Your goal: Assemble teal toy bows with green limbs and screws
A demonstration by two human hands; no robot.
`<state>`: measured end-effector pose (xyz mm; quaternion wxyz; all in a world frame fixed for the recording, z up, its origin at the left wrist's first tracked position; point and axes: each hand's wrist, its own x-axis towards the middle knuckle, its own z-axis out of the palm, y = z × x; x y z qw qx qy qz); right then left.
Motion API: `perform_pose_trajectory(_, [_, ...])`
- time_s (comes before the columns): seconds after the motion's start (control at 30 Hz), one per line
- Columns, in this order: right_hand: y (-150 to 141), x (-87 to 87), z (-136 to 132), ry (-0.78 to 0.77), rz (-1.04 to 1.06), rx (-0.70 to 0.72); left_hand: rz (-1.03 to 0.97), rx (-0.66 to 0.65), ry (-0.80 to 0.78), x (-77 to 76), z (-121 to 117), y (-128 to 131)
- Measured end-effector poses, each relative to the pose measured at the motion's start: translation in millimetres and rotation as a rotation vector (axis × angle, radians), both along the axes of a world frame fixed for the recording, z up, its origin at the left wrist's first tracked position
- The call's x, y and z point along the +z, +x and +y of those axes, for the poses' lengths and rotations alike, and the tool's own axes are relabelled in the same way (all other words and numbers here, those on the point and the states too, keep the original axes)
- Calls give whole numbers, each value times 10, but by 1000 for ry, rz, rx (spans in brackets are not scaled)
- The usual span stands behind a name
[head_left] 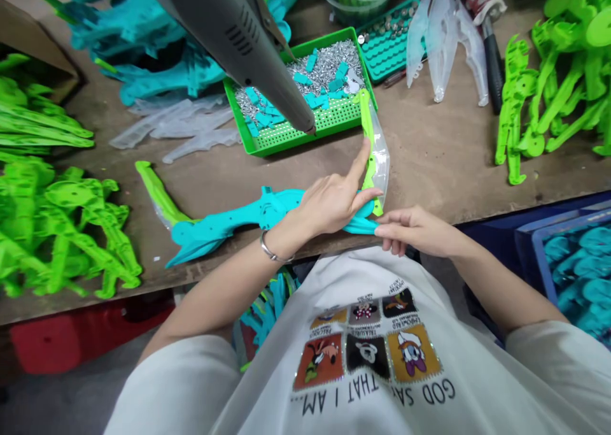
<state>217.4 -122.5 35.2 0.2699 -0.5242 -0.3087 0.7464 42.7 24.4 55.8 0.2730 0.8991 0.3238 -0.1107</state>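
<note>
A teal plastic toy bow (229, 218) lies across the table's front edge, a lime-green arm (157, 190) at its left end. At its right end another lime-green arm (368, 145), with a clear plastic piece (380, 158) along it, points away from me. My left hand (329, 202) is over the bow's right part, index finger stretched against the green arm and thumb across its base; the other fingers are mostly hidden. My right hand (415, 230) is closed, pinching the bow's teal right tip between thumb and fingers.
An electric screwdriver (267, 59) hangs over a green tray (305, 129) of screws and small teal pieces. Lime-green parts (71, 231) lie left, more (554, 91) right. Behind are teal parts (157, 72), a teal ridged tray (389, 53) and a black-handled tool (493, 65). A blue crate (537, 256) stands right.
</note>
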Motion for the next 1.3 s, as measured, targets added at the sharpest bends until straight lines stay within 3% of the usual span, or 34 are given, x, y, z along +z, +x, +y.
perform_pose_trajectory(0.2, [-55, -79, 64, 21, -50, -125, -9, 29, 64, -86, 21, 100])
perform_pose_trajectory(0.4, [-87, -130, 90, 15, -42, -65, -51, 2, 97, -157, -36, 91])
perform_pose_trajectory(0.67, [-317, -190, -19, -8, 46, -297, -238, 22, 154, -247, -30, 85])
perform_pose_trajectory(0.73, [-346, -179, -57, -23, 55, -305, -400, 94, 197, -208, -122, -63])
perform_pose_trajectory(0.83, [-371, -175, -113, -51, 70, -321, -710, 332, 207, -170, -436, -452])
perform_pose_trajectory(0.9, [-412, -188, -143, -62, 84, -334, -736, 508, 29, -202, -704, -703])
perform_pose_trajectory(0.97, [-492, -212, -163, -60, 104, -334, -669, 688, -381, -276, -937, -829])
perform_pose_trajectory(1.03, [-594, -240, -175, -50, 123, -323, -757, 861, -838, -356, -1084, -798])
perform_pose_trajectory(1.1, [-666, -253, -183, -34, 112, -293, -927, 1012, -1126, -409, -1140, -669])
perform_pose_trajectory(1.2, [-604, -187, -172, -5, -21, -128, -1089, 1197, -1223, -429, -1134, -493])
perform_pose_trajectory(1.3, [-375, 15, -84, 137, -399, 28, -1107, 1265, -1234, -427, -1135, -459])
